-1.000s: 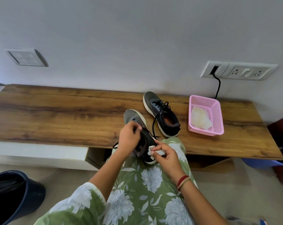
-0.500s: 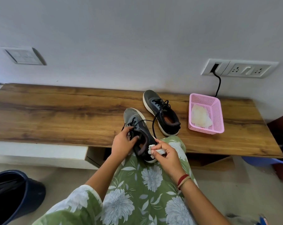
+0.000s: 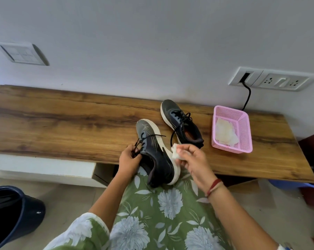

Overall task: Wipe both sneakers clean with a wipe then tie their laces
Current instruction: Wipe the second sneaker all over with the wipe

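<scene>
Wiping the near sneaker (image 3: 153, 150), heel on the lap, toe over the bench (image 3: 62, 123).
Left hand (image 3: 128, 158) grips its laced side, likely to steady it. Right hand (image 3: 192, 157) pinches a balled wipe (image 3: 175, 153) against the white sole edge. Laces (image 3: 140, 141) loose, untied. Second sneaker (image 3: 181, 123) stands just behind, also unlaced. Pink basket (image 3: 232, 149) beside it holds a white sheet, probably a spare kept within reach.

Near sneaker (image 3: 156, 152): heel on lap (image 3: 161, 213), toe over table (image 3: 62, 123) front edge. Left hand (image 3: 128, 159) grips its left side; right hand (image 3: 194, 159) pinches wipe (image 3: 175, 152) at its right side. Far sneaker (image 3: 181, 123) on table, behind and right. Basket (image 3: 242, 121) right of that, wipes (image 3: 224, 132) inside. Bin (image 3: 17, 213) on floor, far left.
</scene>
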`<state>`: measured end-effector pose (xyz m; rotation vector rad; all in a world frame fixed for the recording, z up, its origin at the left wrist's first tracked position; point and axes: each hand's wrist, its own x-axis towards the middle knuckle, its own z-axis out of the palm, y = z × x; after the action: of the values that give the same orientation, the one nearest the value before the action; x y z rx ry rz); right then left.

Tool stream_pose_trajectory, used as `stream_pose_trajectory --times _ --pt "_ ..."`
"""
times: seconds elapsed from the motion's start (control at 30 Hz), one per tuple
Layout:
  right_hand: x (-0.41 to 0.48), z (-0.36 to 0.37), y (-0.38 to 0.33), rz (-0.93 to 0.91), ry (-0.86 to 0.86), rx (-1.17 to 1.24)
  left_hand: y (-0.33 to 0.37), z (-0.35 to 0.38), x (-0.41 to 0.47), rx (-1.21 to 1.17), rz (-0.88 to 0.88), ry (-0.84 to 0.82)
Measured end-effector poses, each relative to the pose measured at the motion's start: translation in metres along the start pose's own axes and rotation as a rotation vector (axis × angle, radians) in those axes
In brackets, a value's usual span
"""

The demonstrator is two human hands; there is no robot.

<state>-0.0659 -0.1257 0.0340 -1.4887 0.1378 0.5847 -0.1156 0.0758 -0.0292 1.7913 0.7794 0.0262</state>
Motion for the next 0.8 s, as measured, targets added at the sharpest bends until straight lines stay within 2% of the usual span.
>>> stream_pose_trajectory --times 0.17,0.23,0.37,0.63,0.8 --pt "0.079 0.026 -0.041 -0.057 0.036 -0.1 -0.004 0.005 -0.003 -0.023 0.045 -0.069" --pt "0.114 0.042 -0.048 -0.119 0.021 -0.259 -0.009 0.008 -0.001 0.019 0.05 -0.072" --pt "0.17 0.071 -0.05 -0.251 -0.022 -0.751 -0.011 0.013 0.0 0.079 0.039 -0.012" --pt "0.194 0.09 -0.049 -0.366 -0.195 -1.144 -0.008 0.017 -0.008 0.235 0.061 0.095" --pt "0.197 0.092 -0.051 -0.384 -0.272 -1.305 -0.008 0.018 -0.009 0.273 0.152 0.103"
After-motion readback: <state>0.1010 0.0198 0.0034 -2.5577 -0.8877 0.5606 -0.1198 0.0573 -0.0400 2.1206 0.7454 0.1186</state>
